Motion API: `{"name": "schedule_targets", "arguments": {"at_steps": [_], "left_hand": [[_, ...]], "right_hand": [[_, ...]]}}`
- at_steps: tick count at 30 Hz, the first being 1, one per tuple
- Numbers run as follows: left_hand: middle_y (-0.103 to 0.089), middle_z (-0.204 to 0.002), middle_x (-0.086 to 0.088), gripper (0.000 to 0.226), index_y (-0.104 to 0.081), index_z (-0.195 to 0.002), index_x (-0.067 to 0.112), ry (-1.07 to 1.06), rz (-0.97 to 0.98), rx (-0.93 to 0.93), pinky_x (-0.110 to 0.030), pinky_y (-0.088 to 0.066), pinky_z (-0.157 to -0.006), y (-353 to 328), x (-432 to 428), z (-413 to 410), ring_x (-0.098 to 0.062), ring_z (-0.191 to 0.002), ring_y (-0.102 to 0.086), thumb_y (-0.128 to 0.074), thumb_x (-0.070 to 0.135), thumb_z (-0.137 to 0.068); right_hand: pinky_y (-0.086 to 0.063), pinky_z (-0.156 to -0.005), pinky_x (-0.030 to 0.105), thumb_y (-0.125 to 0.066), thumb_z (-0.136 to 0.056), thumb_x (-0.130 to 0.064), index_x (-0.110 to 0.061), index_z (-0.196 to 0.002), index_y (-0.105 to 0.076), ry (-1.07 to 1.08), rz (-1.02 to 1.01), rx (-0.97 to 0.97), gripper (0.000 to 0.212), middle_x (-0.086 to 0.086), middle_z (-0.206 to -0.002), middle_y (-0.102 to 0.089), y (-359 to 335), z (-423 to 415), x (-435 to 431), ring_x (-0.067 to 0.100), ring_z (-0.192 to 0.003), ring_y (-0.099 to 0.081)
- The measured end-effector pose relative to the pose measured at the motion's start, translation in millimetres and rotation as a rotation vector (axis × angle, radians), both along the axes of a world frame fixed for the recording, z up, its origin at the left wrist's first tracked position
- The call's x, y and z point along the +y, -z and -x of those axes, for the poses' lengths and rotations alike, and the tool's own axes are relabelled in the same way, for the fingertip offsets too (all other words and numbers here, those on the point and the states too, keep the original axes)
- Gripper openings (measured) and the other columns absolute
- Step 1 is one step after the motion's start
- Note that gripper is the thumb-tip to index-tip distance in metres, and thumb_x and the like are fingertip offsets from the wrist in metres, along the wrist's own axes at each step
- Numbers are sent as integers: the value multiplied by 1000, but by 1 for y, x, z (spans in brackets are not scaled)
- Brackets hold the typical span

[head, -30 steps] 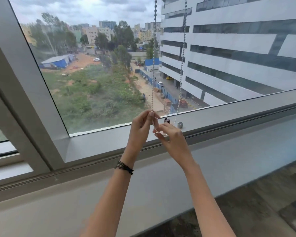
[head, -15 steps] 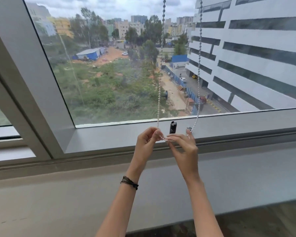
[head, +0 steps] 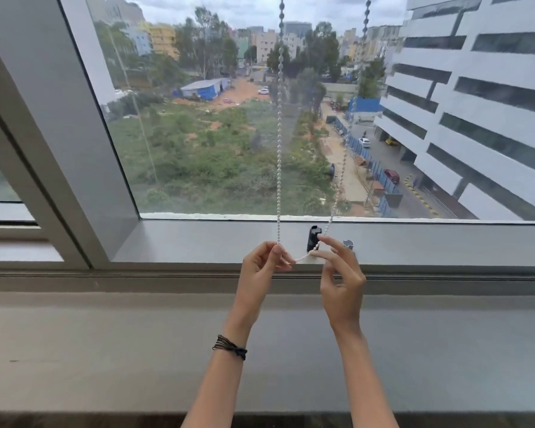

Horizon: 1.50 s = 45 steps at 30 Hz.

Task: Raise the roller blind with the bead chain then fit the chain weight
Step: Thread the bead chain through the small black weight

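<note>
Head view: left hand (head: 261,267) and right hand (head: 340,273) each pinch the bead chain (head: 279,149) loop's bottom; blind seemingly raised. Next, probably: black weight (head: 313,239) just beyond right fingertips.

L hand (head: 261,267) & R hand (head: 340,273) each pinch bottom loop of chain (head: 279,149) over sill (head: 198,239). Black weight (head: 312,240) upright on sill behind, small metal bit (head: 348,244) beside it.

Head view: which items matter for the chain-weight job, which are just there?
For the job:
- bead chain, its bottom loop pinched by left hand and right hand
- black chain weight, upright on sill

Just there:
- small grey piece on sill
- wristband
</note>
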<state>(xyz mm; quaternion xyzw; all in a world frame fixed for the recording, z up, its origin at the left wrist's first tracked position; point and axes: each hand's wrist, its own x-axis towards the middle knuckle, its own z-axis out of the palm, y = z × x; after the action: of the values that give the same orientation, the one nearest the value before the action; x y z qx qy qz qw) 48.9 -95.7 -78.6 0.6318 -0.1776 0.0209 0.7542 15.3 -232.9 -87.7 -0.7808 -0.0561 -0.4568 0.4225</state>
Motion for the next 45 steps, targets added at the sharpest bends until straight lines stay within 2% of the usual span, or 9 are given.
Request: {"name": "schedule_targets", "arguments": {"at_steps": [7,10,13,18,24,29,32,37,45], "left_hand": [[-69,-74,3,28,-61,-79,11,-94,69,82,-22,-54,-73,10,-14,5,-13,-76,-67,-44,30,-92],[-69,-75,0,31,-59,-77,8,-109,81,96,-21,-54,-73,11,-15,7,-14,-77,-68,-40,23,-97],[-69,-78,-5,34,-61,-72,7,-111,66,75,-23,-55,-77,9,-11,4,-19,-80,-69,-41,17,-97],[-71,-72,-2,26,-68,-65,8,-120,-134,26,-17,-51,-72,-1,0,-6,-12,-74,-68,-60,16,-89],[-68,-72,-4,12,-72,-66,11,-34,-378,-37,-15,-47,-58,-16,1,-20,-6,-59,-61,-74,13,-78],[-62,-52,12,21,-64,-60,26,-87,-452,-68,-18,-47,-57,-16,-2,-27,-2,-54,-56,-76,18,-75],[-60,-52,13,10,-69,-76,19,-114,-435,-55,-21,-49,-62,-15,-2,-30,-1,-55,-55,-78,19,-72],[-55,-66,12,41,-66,-109,20,-94,-478,-83,-22,-51,-76,-18,-1,-39,3,-66,-54,-80,17,-70],[-49,-97,16,50,-60,-119,23,-102,-506,-202,-5,-40,-79,-13,3,-41,11,-93,-51,-79,22,-72]], "right_hand": [[-47,-82,22,-48,-86,10,-15,-98,-65,-6,-207,89,32,2,-107,-61,6,-14,-12,10,-105,-56],[-46,-91,32,-50,-85,7,-19,-109,-59,-15,-237,205,37,1,-113,-56,13,-26,-10,16,-109,-54],[-41,-96,28,-54,-85,3,-16,-118,-53,-12,-276,275,38,-1,-114,-52,15,-34,-7,14,-108,-52],[-39,-101,31,-61,-85,-5,-6,-125,-47,33,-248,355,43,11,-120,-55,15,-50,-3,19,-112,-51],[-30,-92,14,-64,-83,-5,-1,-123,-50,125,-179,411,42,15,-115,-58,15,-62,1,26,-108,-53],[-29,-81,9,-64,-82,-3,-1,-116,-55,154,-150,422,34,16,-109,-62,15,-66,-3,22,-98,-54],[-36,-75,6,-64,-81,-1,-2,-112,-58,94,-178,433,31,15,-106,-64,15,-65,-6,20,-92,-56],[-52,-78,16,-60,-86,-5,-7,-114,-56,-210,-332,473,28,12,-101,-67,10,-57,-5,21,-94,-65],[-53,-84,26,-48,-94,-10,-20,-115,-48,-397,-209,586,23,5,-97,-67,-1,-41,-8,13,-93,-66]]}}
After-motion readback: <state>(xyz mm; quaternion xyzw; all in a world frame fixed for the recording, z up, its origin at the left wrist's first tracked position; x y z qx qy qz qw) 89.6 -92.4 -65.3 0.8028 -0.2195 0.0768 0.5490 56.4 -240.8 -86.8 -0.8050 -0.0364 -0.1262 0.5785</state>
